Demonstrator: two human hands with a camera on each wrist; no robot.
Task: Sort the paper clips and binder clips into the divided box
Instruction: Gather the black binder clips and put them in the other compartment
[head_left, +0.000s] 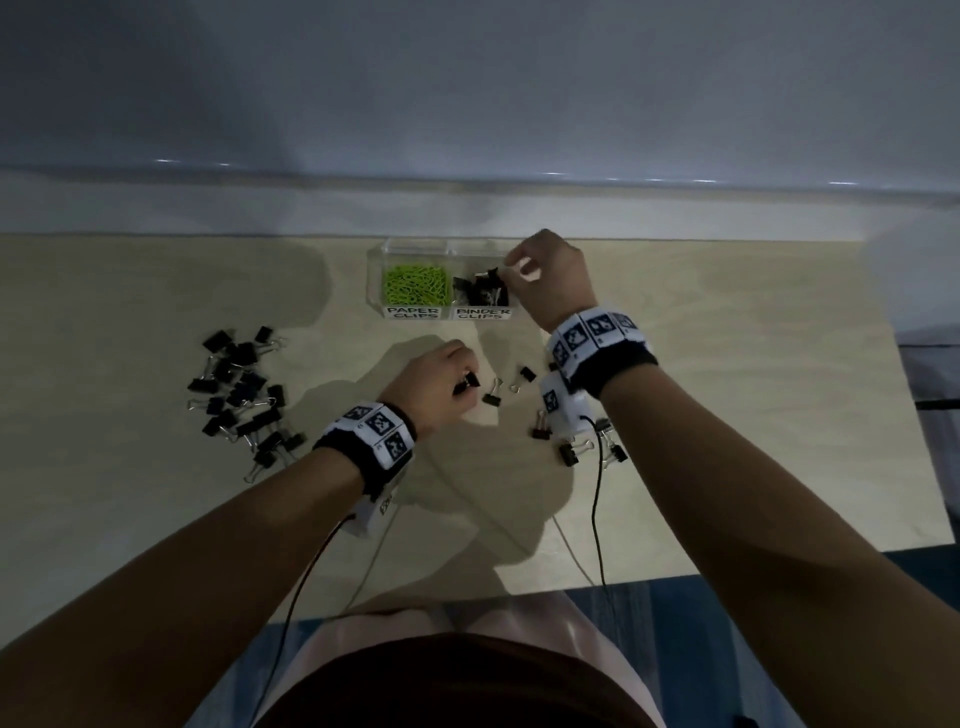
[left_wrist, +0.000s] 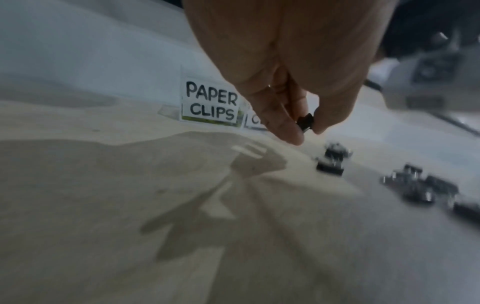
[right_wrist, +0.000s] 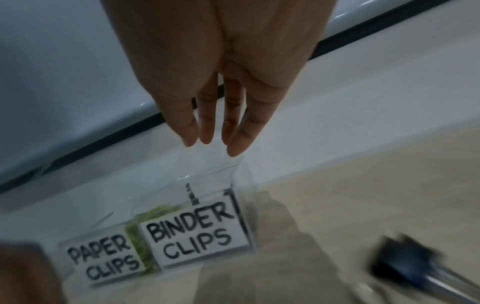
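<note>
A clear divided box (head_left: 378, 291) stands at the table's far edge, labelled PAPER CLIPS and BINDER CLIPS. Green paper clips (head_left: 415, 285) fill its left half and black binder clips (head_left: 480, 292) lie in its right half. My right hand (right_wrist: 207, 144) hovers over the binder side (right_wrist: 197, 236) with straight fingers (right_wrist: 235, 144) and nothing between them. One clip (head_left: 491, 273) shows just below those fingertips. Nearer to me, my left hand (head_left: 460, 387) pinches a black binder clip (left_wrist: 306, 123) between thumb and forefinger just above the table.
A heap of black binder clips (head_left: 241, 395) lies on the left of the beige table (head_left: 727, 415). Several loose ones (head_left: 525, 375) are scattered between my hands and under my right wrist. A pale wall runs behind the box. Cables trail from both wristbands.
</note>
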